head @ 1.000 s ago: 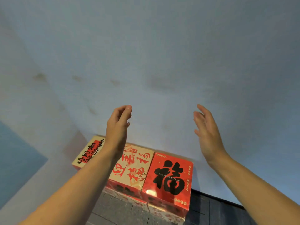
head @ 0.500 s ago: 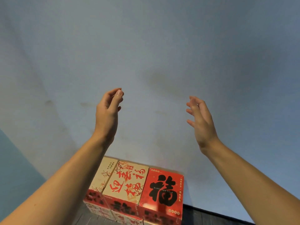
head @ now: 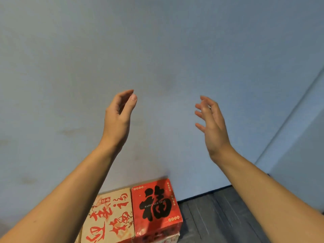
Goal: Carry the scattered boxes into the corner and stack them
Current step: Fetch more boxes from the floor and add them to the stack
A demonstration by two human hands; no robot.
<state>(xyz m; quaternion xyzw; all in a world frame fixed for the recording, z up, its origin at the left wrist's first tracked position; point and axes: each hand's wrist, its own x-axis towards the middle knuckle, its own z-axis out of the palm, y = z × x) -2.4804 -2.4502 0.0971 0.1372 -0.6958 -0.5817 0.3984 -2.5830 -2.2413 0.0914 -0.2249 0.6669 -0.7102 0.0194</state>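
The red box and the beige box are sitting side by side, touching, against the blue wall on the dark floor. We are raising our left hand and right hand above them, fingers loose, grasping nothing.

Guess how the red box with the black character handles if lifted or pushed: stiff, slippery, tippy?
Probably stiff: the red box keeps crisp edges and flat faces. Possibly slick: its front shows a glossy sheen. Unlikely to roll or tip, being blocky; a leftward push would meet the beige box flush beside it.
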